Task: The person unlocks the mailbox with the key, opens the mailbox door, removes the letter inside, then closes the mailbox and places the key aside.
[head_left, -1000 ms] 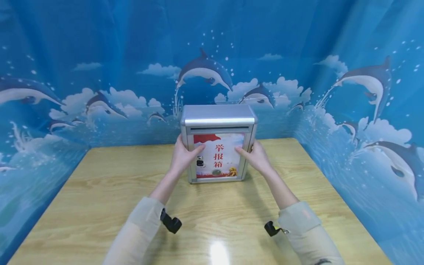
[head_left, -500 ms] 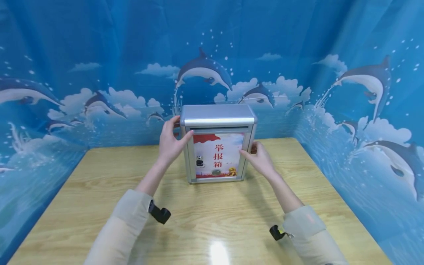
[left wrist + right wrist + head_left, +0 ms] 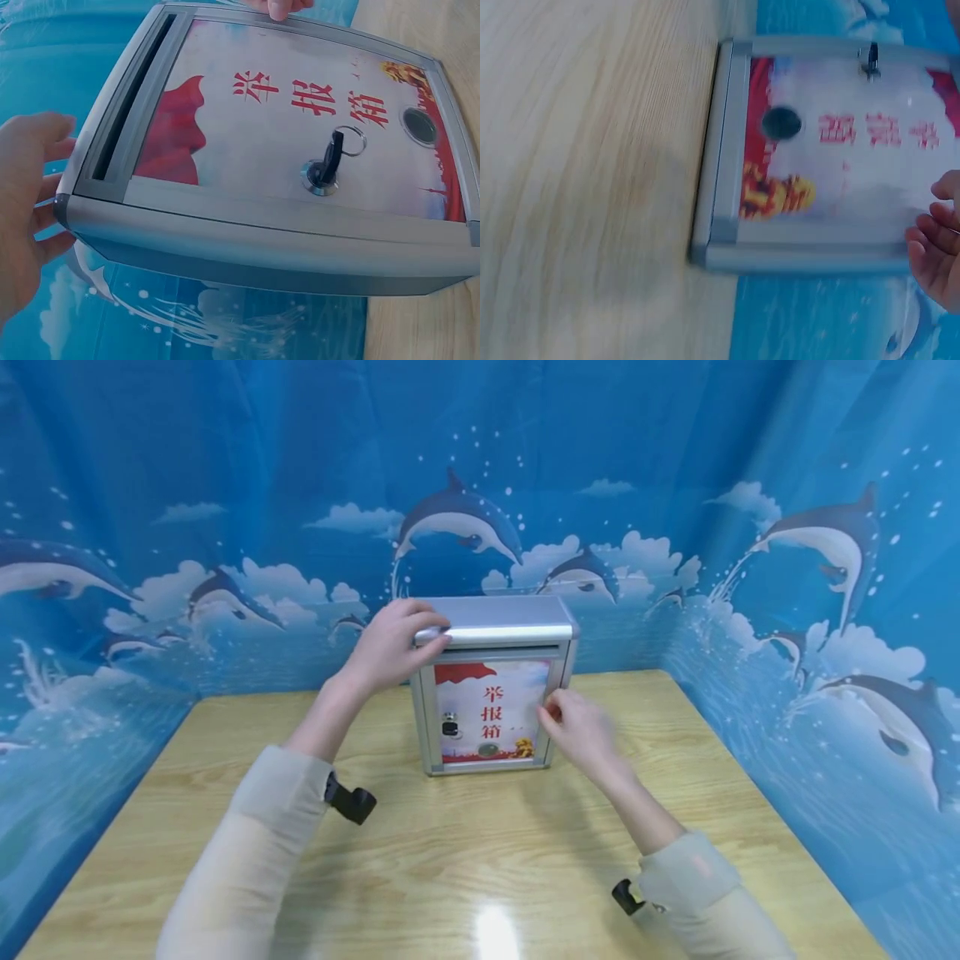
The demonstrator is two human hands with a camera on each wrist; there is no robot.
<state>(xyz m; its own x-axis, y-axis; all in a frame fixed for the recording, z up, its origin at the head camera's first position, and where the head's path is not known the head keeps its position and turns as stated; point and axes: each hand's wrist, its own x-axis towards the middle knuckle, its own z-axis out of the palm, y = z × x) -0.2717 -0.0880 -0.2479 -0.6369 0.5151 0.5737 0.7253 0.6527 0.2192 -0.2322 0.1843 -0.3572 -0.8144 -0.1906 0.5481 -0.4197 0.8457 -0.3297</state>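
A silver metal letter box (image 3: 495,631) stands upright on the table, with a slot under its lid and red characters on its white front panel. A black-headed key (image 3: 330,159) with a ring sits in the lock at the panel's left. My left hand (image 3: 393,643) is at the lid's left corner, fingers bent over the top and thumb near the front edge. In the left wrist view its fingertips lie right at the lid edge. Beside the box's right edge is my right hand (image 3: 581,731), blurred, its fingers loosely curled with nothing between them.
The light wood-grain table (image 3: 480,852) reaches back to a blue curtain (image 3: 300,468) printed with dolphins, which closes in the back and both sides. The box stands close to the back curtain. A small black camera (image 3: 351,800) hangs from the left cuff.
My left hand has gone from the box's left side up to its lid corner. My right hand has let go of the right edge, its fingers curling in. The box stays in place.
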